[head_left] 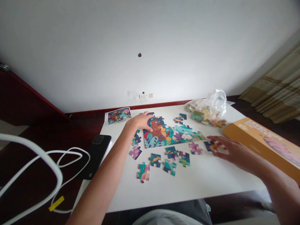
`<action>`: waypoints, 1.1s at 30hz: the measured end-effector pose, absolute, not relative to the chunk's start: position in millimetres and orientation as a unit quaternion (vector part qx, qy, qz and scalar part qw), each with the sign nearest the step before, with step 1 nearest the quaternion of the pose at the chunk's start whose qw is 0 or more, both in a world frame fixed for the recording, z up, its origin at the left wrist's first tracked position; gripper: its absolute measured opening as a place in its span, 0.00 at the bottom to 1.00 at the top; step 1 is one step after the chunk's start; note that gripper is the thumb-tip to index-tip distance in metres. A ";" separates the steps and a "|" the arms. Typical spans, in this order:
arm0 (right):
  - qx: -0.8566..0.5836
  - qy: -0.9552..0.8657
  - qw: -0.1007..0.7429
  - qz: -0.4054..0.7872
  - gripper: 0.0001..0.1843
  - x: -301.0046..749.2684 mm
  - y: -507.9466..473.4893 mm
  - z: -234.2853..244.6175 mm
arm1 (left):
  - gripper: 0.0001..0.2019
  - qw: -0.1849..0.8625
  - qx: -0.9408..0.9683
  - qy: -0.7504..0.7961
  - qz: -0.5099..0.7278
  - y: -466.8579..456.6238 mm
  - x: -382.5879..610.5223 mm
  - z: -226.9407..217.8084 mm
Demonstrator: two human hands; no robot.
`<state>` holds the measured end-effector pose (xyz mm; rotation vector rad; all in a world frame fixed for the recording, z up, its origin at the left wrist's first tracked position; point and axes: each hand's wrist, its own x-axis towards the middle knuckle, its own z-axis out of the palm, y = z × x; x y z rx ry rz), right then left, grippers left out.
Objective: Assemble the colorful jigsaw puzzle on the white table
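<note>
My left hand (141, 121) rests with fingers apart at the upper left corner of a partly joined jigsaw puzzle (161, 132); some fingertips are hidden behind the hand. The joined part shows a brown bear and white rabbits. To the right of it, my right hand (223, 147) has thumb and fingers around the edges of a dark blue and orange puzzle piece (211, 146), low at the table. A purple puzzle piece (195, 148) lies just left of that one. Several loose pieces, among them a teal piece (169, 167), are spread in front of the puzzle.
A picture sheet (118, 115) lies at the table's back left. A clear plastic bag (208, 109) of pieces stands at the back right, near an orange box (262, 140). A black phone (97, 156) and a white cable (58, 175) are at the left edge.
</note>
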<state>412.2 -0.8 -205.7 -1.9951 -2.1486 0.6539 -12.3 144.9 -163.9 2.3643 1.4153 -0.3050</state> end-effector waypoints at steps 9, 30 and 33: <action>-0.597 -0.777 0.014 0.199 0.16 387.0 29.4 -168.7 | 0.55 0.181 0.821 0.521 -0.147 150.6 -13.0 -174.5; -0.510 -0.769 0.298 0.244 0.18 216.6 231.9 -227.7 | 0.52 0.156 0.849 0.484 -0.142 153.1 -11.0 -175.8; -0.471 -0.779 0.311 0.275 0.20 220.3 235.6 -241.0 | 0.52 0.167 0.841 0.494 -0.141 151.7 -11.2 -174.5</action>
